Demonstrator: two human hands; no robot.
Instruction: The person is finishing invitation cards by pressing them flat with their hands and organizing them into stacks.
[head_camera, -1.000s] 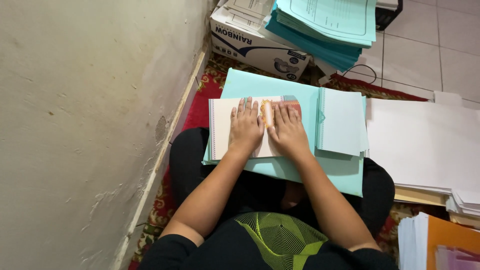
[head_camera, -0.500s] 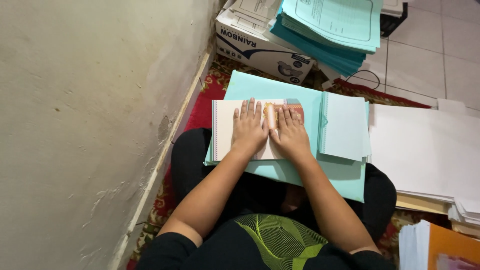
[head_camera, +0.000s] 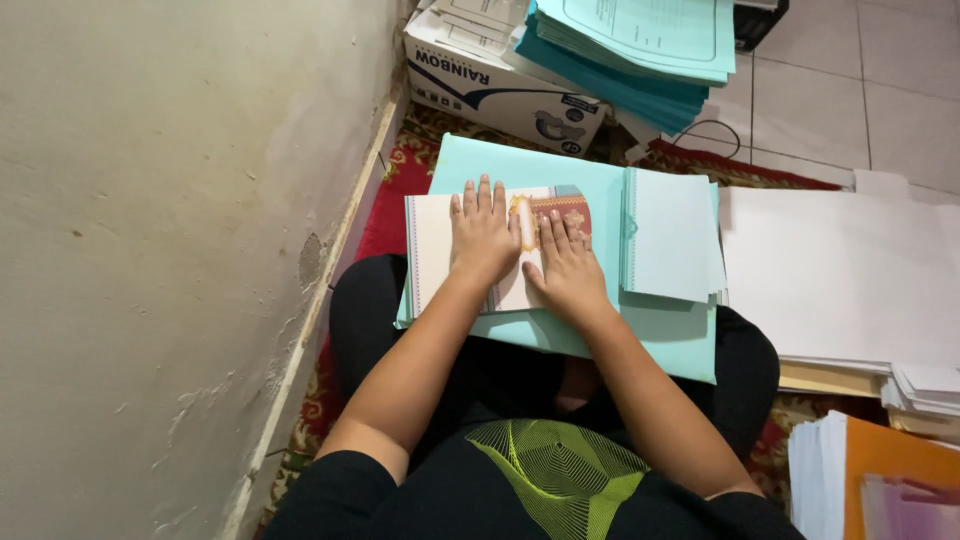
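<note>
Head view, centre of the frame: a white booklet with a patterned cover (head_camera: 440, 255) lies on a pale teal folder (head_camera: 560, 335) across the person's lap. Both hands press flat on it, fingers spread, left hand (head_camera: 483, 235) beside right hand (head_camera: 568, 268), thumbs near. White sheets (head_camera: 672, 238) crowd its right; a cardboard box (head_camera: 500, 85) sits above; a wall (head_camera: 170, 250) fills the left.

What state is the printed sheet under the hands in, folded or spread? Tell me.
Folded, seemingly: both hands, left hand and right hand, press the printed sheet flat on the teal folder.
</note>
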